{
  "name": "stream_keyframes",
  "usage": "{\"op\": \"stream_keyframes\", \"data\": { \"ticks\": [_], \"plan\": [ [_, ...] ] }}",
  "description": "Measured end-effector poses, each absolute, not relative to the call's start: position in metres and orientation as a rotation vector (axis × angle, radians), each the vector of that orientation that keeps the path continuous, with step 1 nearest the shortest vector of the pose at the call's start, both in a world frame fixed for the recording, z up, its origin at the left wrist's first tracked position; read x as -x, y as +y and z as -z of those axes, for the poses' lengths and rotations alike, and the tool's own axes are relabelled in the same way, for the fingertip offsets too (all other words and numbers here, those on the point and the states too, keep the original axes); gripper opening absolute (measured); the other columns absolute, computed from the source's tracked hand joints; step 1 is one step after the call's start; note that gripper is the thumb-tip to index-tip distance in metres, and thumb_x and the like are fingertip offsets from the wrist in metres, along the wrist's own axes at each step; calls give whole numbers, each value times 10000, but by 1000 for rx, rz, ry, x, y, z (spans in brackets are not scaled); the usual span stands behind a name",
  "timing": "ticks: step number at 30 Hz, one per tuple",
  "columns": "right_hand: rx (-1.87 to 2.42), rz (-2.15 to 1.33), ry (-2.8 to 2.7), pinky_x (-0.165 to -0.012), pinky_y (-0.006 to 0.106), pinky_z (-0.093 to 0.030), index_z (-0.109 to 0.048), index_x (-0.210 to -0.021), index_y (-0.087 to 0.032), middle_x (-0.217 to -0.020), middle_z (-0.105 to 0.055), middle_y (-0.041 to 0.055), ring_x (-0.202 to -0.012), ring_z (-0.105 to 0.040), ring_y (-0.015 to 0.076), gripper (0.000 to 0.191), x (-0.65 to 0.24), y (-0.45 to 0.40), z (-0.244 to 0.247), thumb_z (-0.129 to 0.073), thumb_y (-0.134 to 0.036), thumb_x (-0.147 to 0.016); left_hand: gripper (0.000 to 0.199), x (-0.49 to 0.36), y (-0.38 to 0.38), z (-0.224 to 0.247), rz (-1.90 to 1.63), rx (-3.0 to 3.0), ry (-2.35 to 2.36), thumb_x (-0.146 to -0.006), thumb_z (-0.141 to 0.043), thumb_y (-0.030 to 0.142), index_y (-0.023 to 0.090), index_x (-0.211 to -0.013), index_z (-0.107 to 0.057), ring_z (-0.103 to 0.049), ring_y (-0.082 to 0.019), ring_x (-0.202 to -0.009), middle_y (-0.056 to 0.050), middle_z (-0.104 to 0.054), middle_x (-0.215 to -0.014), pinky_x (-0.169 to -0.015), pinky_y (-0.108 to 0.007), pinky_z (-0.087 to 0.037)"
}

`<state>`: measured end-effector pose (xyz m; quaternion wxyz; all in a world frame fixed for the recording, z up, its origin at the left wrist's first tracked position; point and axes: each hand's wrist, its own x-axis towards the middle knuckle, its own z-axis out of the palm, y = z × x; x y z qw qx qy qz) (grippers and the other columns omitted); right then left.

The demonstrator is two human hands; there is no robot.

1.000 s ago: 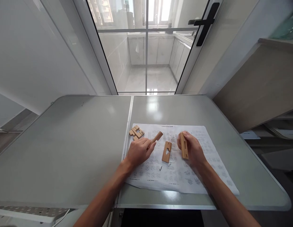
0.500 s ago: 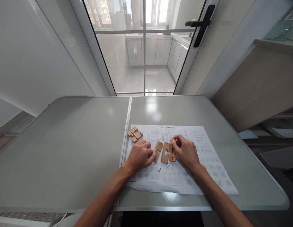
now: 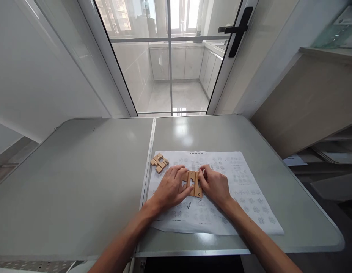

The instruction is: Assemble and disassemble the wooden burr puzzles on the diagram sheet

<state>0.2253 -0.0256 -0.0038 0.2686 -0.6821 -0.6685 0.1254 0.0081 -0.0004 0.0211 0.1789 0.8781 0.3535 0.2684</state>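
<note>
Flat wooden pieces lie side by side on a printed paper sheet (image 3: 247, 212). The piece marked 1 (image 3: 191, 175) is in the middle, and the piece marked 2 (image 3: 198, 191) touches its right side. My left hand (image 3: 172, 186) spans the left pieces, thumb and fingers apart around their edges, partly hiding them. My right hand (image 3: 216, 184) has its fingers bent together at the upper right edge of the piece marked 2. An assembled wooden cluster with a 3 on it (image 3: 159, 162) sits at the sheet's upper left corner.
The grey table (image 3: 79, 182) has a metal seam (image 3: 149, 159) left of the sheet. Small dark marks or bits (image 3: 189, 205) show on the paper below the pieces. Behind the table stands a glass door with a black handle (image 3: 240, 32). Wooden shelving (image 3: 309, 91) is at the right.
The wooden pieces have been brought together, closing the gaps between them. My left hand has spread around the left pieces, and my right hand has shifted left with the piece marked 2.
</note>
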Motion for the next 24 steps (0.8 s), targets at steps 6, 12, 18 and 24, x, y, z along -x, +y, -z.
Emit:
{"op": "stream_keyframes", "data": {
  "ticks": [6,12,18,24],
  "plan": [
    [1730,-537,-1721,-635,306,-402,-652,-1088,-220,-734,-757,34,-593,-690,229,317,-222,-25,-4,-376,-376,-1075,627,-28,-10,-20,-659,-2528,1002,-917,-775,419,229,-1449,-504,-510,-385,-1433,-176,-565,-1502,-1189,-588,-443],
    [1706,-609,-1702,-617,298,-409,-637,-1109,-225,-708,-739,13,-584,-678,223,290,-222,-25,-7,-403,-391,-1063,590,-40,-14,-22,-702,-2460,1050,-822,-748,226,238,-1381,-559,-557,-346,-1327,-129,-631,-1359,-1156,-542,-460],
    [1674,-607,-1719,-633,299,-395,-632,-1097,-224,-743,-744,5,-600,-662,210,250,-223,-25,-3,-434,-371,-1051,635,-25,-7,-30,-603,-2508,917,-733,-712,149,229,-1350,-583,-562,-338,-1299,-122,-647,-1331,-1159,-526,-463],
    [1654,-608,-1749,-639,306,-398,-632,-1068,-229,-723,-719,-5,-604,-649,206,230,-223,-25,-6,-452,-368,-1034,643,10,5,-46,-452,-2679,644,-758,-607,56,228,-1378,-594,-576,-305,-1366,-109,-668,-1375,-1230,-501,-444]
  ]
}}
